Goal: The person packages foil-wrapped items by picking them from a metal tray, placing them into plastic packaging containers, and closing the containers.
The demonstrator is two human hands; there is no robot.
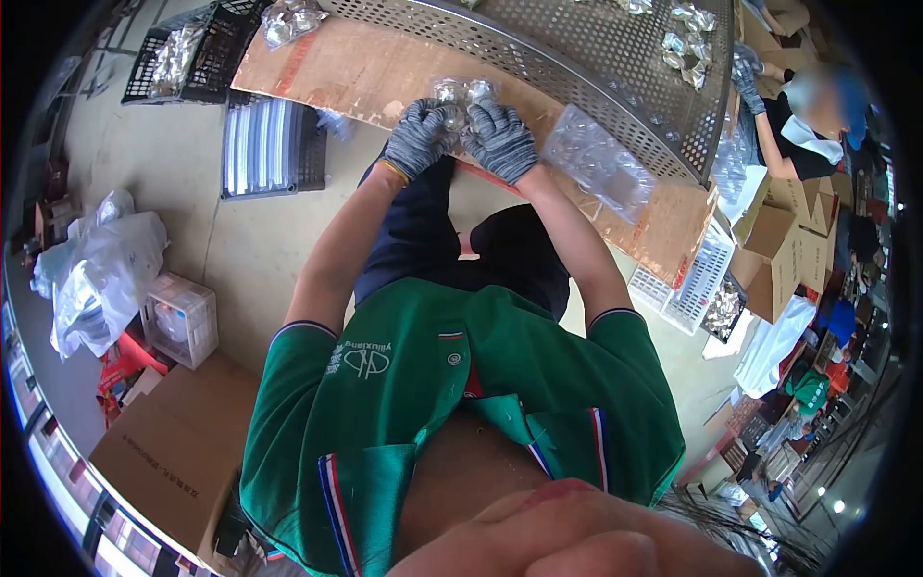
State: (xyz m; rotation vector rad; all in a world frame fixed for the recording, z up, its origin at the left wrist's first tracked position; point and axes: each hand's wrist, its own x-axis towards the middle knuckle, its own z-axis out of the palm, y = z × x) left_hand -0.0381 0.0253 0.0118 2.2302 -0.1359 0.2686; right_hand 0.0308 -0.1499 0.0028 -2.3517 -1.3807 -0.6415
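Both hands wear grey knitted gloves and meet at the near edge of a wooden board. My left hand point(421, 137) has its fingers closed on the left side of a clear plastic blister pack point(465, 91) with shiny pieces in it. On the pack's right side, my right hand point(500, 140) grips with curled fingers. The gloves partly cover the pack, and the exact kind of its contents cannot be made out. Right of my right hand lies a flat stack of clear plastic blister trays point(598, 162) on the wooden board point(380, 82).
Behind the board stands a perforated metal tray point(577, 67) with shiny packs. Another foil-like pack point(291, 23) lies at the board's left end. Black crates point(144, 72) are on the left, cardboard boxes point(772, 260) on the right. A gloved co-worker point(803, 125) is at the far right.
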